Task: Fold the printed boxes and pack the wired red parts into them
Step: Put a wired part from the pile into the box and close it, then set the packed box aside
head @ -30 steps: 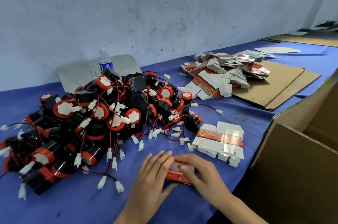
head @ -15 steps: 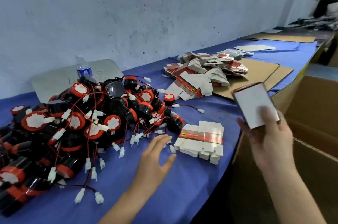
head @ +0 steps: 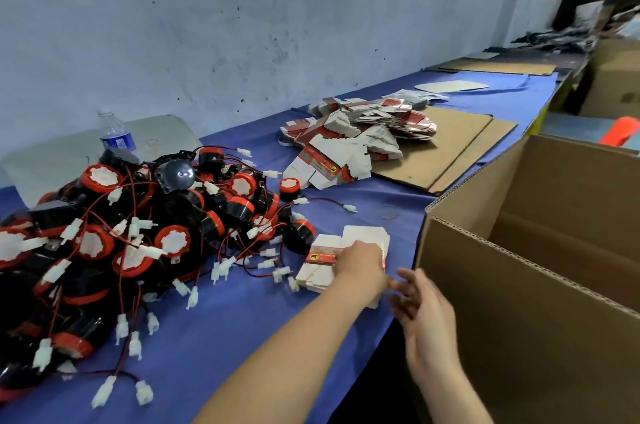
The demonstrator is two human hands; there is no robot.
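A large pile of black and red wired parts (head: 138, 233) with white plugs covers the left of the blue table. A banded stack of flat printed boxes (head: 320, 273) lies near the table's front edge. My left hand (head: 360, 267) rests on top of that stack, its fingers pointing away and mostly hidden. My right hand (head: 426, 319) hovers just right of it, beside the carton's corner, fingers loosely spread and holding nothing. No folded box is in sight.
A big open cardboard carton (head: 519, 285) stands against the table's right edge. A loose heap of flat printed boxes (head: 353, 143) lies farther back on cardboard sheets (head: 457, 146). A water bottle (head: 116, 132) stands behind the pile, and a rubber band (head: 388, 212) lies on the cloth.
My right hand held a folded box up over the carton; now it is empty and back near the table edge. My left hand moved right onto the banded stack.
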